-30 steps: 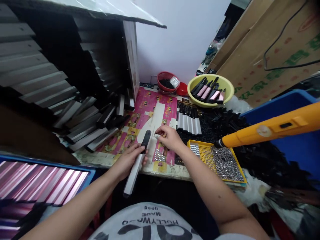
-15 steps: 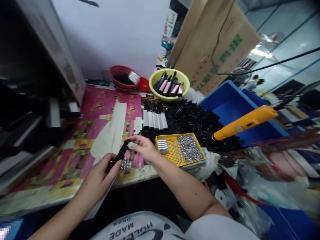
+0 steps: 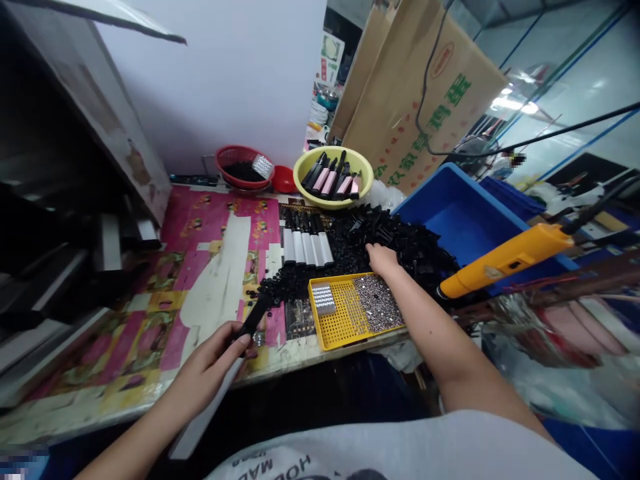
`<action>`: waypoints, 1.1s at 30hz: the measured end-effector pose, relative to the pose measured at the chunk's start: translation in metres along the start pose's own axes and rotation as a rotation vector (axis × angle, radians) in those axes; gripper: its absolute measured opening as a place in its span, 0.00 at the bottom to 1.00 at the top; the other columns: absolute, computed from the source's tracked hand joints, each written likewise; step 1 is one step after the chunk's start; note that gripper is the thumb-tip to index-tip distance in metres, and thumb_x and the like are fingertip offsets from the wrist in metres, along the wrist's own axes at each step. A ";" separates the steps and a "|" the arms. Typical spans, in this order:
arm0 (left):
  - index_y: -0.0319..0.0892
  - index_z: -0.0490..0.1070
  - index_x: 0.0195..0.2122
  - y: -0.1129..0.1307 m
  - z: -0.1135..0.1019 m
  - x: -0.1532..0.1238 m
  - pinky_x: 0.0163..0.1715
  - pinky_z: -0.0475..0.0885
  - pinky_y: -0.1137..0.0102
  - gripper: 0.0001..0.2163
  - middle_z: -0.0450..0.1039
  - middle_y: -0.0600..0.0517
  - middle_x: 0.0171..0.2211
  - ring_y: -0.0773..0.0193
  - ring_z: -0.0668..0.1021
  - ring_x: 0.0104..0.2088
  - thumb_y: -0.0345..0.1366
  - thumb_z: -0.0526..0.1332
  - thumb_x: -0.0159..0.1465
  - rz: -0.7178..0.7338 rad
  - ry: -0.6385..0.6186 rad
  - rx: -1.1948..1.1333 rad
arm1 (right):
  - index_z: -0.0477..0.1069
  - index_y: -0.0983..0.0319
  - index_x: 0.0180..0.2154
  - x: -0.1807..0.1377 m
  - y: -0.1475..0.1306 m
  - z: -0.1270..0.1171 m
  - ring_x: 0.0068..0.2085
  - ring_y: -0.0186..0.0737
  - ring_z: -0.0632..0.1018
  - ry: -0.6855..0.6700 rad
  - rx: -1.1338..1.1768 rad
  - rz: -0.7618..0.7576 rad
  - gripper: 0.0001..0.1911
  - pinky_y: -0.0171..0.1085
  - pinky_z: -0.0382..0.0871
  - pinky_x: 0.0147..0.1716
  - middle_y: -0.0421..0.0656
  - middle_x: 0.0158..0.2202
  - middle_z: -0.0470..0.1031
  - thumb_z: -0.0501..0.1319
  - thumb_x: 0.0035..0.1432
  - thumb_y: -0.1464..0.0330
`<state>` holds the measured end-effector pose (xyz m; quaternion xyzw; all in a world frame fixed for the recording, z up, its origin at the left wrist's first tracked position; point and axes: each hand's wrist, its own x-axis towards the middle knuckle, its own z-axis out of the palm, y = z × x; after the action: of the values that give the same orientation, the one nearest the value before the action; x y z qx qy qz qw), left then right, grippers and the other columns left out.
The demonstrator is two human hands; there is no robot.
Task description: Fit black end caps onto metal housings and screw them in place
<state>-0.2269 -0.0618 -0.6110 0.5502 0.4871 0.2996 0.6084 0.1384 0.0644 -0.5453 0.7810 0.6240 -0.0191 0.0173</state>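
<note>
The right hand (image 3: 383,260) had crossed onto the heap of black plastic parts (image 3: 405,247), its grip unclear, while the left hand (image 3: 207,367) kept a closed grip around the white bar with a black tip (image 3: 200,417).

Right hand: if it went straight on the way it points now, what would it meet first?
The heap of small black plastic parts; the right hand seems to be touching its near side, though depth is hard to judge. Further along that line lies the yellow basin.
</note>
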 end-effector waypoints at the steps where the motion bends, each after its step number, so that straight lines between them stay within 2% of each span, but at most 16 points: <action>1: 0.44 0.64 0.36 0.000 -0.001 -0.001 0.26 0.64 0.75 0.12 0.67 0.56 0.27 0.67 0.68 0.26 0.47 0.56 0.60 -0.017 -0.009 -0.033 | 0.69 0.67 0.43 0.003 0.006 0.003 0.49 0.55 0.73 0.004 -0.028 0.019 0.16 0.50 0.65 0.46 0.57 0.45 0.71 0.57 0.50 0.78; 4: 0.44 0.63 0.35 0.001 -0.001 -0.003 0.24 0.63 0.75 0.12 0.65 0.57 0.26 0.69 0.67 0.23 0.47 0.56 0.60 -0.062 -0.028 -0.135 | 0.66 0.68 0.45 0.006 0.007 0.006 0.47 0.56 0.74 0.041 -0.095 0.079 0.17 0.50 0.66 0.44 0.59 0.44 0.71 0.56 0.51 0.76; 6: 0.44 0.64 0.36 0.004 -0.001 -0.002 0.23 0.62 0.75 0.12 0.65 0.57 0.25 0.69 0.67 0.23 0.47 0.58 0.59 -0.110 -0.014 -0.216 | 0.63 0.68 0.48 0.003 -0.004 0.002 0.46 0.55 0.74 0.107 -0.085 0.127 0.18 0.49 0.67 0.42 0.59 0.44 0.71 0.55 0.54 0.72; 8: 0.43 0.64 0.38 0.008 0.001 0.002 0.22 0.62 0.75 0.13 0.67 0.56 0.27 0.70 0.67 0.22 0.46 0.59 0.58 -0.161 0.005 -0.314 | 0.60 0.66 0.49 -0.012 -0.028 -0.002 0.44 0.51 0.75 0.180 0.108 0.078 0.18 0.46 0.68 0.41 0.56 0.43 0.72 0.53 0.56 0.69; 9: 0.43 0.64 0.39 0.011 0.002 0.004 0.21 0.62 0.75 0.14 0.68 0.55 0.29 0.70 0.67 0.22 0.45 0.59 0.58 -0.177 0.004 -0.370 | 0.60 0.64 0.49 -0.024 -0.044 -0.002 0.42 0.47 0.76 0.173 0.285 -0.006 0.18 0.44 0.69 0.39 0.53 0.42 0.73 0.53 0.57 0.67; 10: 0.43 0.65 0.41 0.014 0.003 0.007 0.21 0.61 0.75 0.14 0.69 0.54 0.31 0.70 0.67 0.22 0.45 0.59 0.58 -0.187 -0.006 -0.423 | 0.60 0.62 0.48 -0.040 -0.062 -0.001 0.39 0.43 0.76 0.131 0.504 -0.135 0.16 0.41 0.70 0.37 0.49 0.41 0.73 0.52 0.57 0.67; 12: 0.43 0.65 0.43 0.017 0.007 0.012 0.20 0.60 0.76 0.15 0.68 0.55 0.26 0.71 0.65 0.20 0.44 0.59 0.58 -0.198 -0.066 -0.492 | 0.61 0.59 0.47 -0.078 -0.100 0.008 0.34 0.37 0.76 -0.174 0.906 -0.433 0.15 0.36 0.71 0.32 0.44 0.39 0.74 0.52 0.57 0.67; 13: 0.43 0.65 0.44 0.018 0.009 0.015 0.19 0.59 0.76 0.16 0.65 0.56 0.23 0.71 0.65 0.20 0.44 0.59 0.58 -0.195 -0.105 -0.497 | 0.61 0.58 0.46 -0.096 -0.116 0.014 0.35 0.36 0.76 -0.319 1.036 -0.559 0.15 0.35 0.71 0.33 0.42 0.40 0.73 0.53 0.56 0.68; 14: 0.42 0.65 0.45 0.019 0.010 0.017 0.19 0.59 0.76 0.16 0.63 0.58 0.20 0.71 0.64 0.19 0.43 0.60 0.58 -0.183 -0.132 -0.484 | 0.63 0.58 0.45 -0.112 -0.130 0.021 0.37 0.36 0.75 -0.371 1.112 -0.624 0.15 0.35 0.72 0.35 0.42 0.41 0.73 0.55 0.54 0.69; 16: 0.42 0.66 0.44 0.018 0.012 0.019 0.20 0.60 0.76 0.16 0.61 0.58 0.19 0.71 0.64 0.19 0.43 0.62 0.57 -0.126 -0.104 -0.418 | 0.64 0.57 0.44 -0.133 -0.146 0.036 0.39 0.35 0.75 -0.369 1.254 -0.583 0.15 0.35 0.71 0.38 0.41 0.41 0.72 0.58 0.53 0.69; 18: 0.42 0.67 0.43 0.017 0.013 0.018 0.22 0.63 0.75 0.16 0.64 0.57 0.22 0.70 0.66 0.21 0.42 0.63 0.55 -0.043 -0.012 -0.332 | 0.66 0.58 0.44 -0.140 -0.146 0.047 0.39 0.36 0.75 -0.301 1.378 -0.428 0.15 0.36 0.72 0.38 0.42 0.39 0.73 0.59 0.52 0.69; 20: 0.43 0.69 0.43 0.018 0.013 0.016 0.25 0.66 0.72 0.16 0.67 0.56 0.24 0.67 0.69 0.23 0.42 0.62 0.55 0.006 0.045 -0.257 | 0.67 0.59 0.44 -0.139 -0.137 0.051 0.41 0.37 0.76 -0.207 1.454 -0.345 0.15 0.39 0.72 0.41 0.43 0.40 0.74 0.58 0.53 0.69; 23: 0.43 0.68 0.49 0.022 0.015 0.010 0.28 0.68 0.69 0.19 0.70 0.53 0.23 0.61 0.72 0.25 0.41 0.58 0.57 0.011 -0.044 -0.198 | 0.69 0.57 0.46 -0.137 -0.119 0.044 0.48 0.39 0.74 -0.004 1.398 -0.425 0.15 0.43 0.66 0.52 0.42 0.45 0.74 0.55 0.56 0.71; 25: 0.43 0.64 0.54 0.026 0.018 0.007 0.30 0.69 0.68 0.21 0.72 0.53 0.24 0.60 0.72 0.26 0.39 0.56 0.58 0.013 -0.154 -0.183 | 0.69 0.55 0.46 -0.138 -0.112 0.036 0.49 0.39 0.73 0.077 1.301 -0.497 0.15 0.43 0.64 0.54 0.41 0.46 0.74 0.54 0.57 0.71; 29: 0.45 0.62 0.56 0.033 0.027 0.005 0.32 0.69 0.68 0.22 0.73 0.52 0.28 0.60 0.72 0.27 0.36 0.55 0.58 0.059 -0.282 -0.157 | 0.69 0.53 0.46 -0.145 -0.111 0.030 0.48 0.39 0.74 0.079 1.182 -0.590 0.14 0.42 0.67 0.51 0.39 0.45 0.75 0.55 0.58 0.70; 33: 0.45 0.66 0.50 0.037 0.039 0.005 0.23 0.66 0.71 0.18 0.73 0.52 0.30 0.64 0.70 0.22 0.38 0.58 0.58 0.123 -0.222 -0.014 | 0.69 0.53 0.45 -0.147 -0.112 0.038 0.47 0.39 0.75 0.052 1.247 -0.586 0.13 0.43 0.68 0.49 0.40 0.44 0.75 0.54 0.58 0.69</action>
<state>-0.1825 -0.0644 -0.5794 0.6047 0.3799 0.2770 0.6429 -0.0033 -0.0556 -0.5759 0.4446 0.6820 -0.3595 -0.4560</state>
